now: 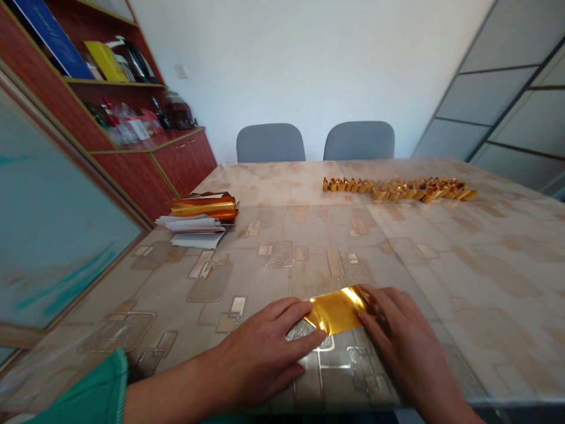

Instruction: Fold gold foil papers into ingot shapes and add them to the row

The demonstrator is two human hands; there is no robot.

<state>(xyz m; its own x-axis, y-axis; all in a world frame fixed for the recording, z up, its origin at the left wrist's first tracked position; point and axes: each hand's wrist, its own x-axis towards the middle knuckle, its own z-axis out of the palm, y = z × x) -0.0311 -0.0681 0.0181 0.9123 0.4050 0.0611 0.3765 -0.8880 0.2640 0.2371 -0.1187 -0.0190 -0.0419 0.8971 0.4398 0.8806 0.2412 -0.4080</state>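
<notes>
A strip of shiny gold foil paper (pixel 336 311) lies near the table's front edge, between my two hands. My left hand (pixel 269 344) reaches in from the left, its fingertips on the upper and lower corners of the strip's left end. With thumb and fingers, my right hand (pixel 399 330) grips the right end, where the foil bends up and catches the light. Part of that end is hidden by the fingers. Far back on the right stand rows of small folded gold foil pieces (pixel 424 189).
On the left of the patterned table (pixel 291 227) lies a stack of gold foil sheets (pixel 205 206), with white-backed sheets (pixel 194 227) in front. Two grey chairs (pixel 271 143) stand behind the table. A red-brown cabinet (pixel 185 162) with shelves is at the back left.
</notes>
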